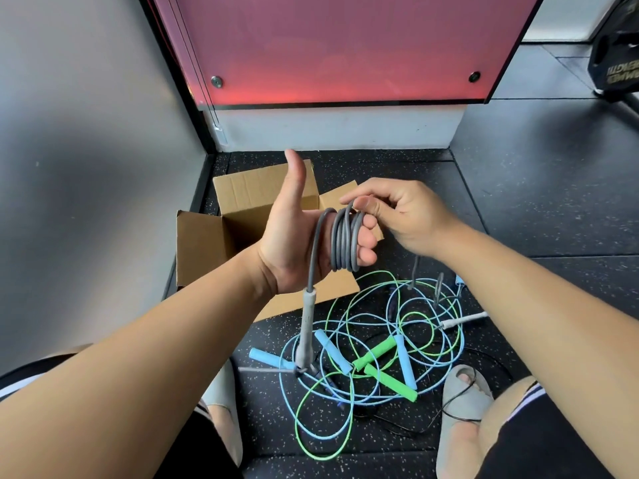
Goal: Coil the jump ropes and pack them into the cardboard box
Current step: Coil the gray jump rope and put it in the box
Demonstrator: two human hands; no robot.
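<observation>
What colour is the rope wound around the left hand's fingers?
Grey. The jump rope coiled round the left hand shows best in the head view.

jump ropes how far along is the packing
Done: no rope shows in the cardboard box yet. In hand: gray rope partly wound around the left hand, right hand pinching it. Left: blue ropes and green rope tangled on the floor.
</observation>
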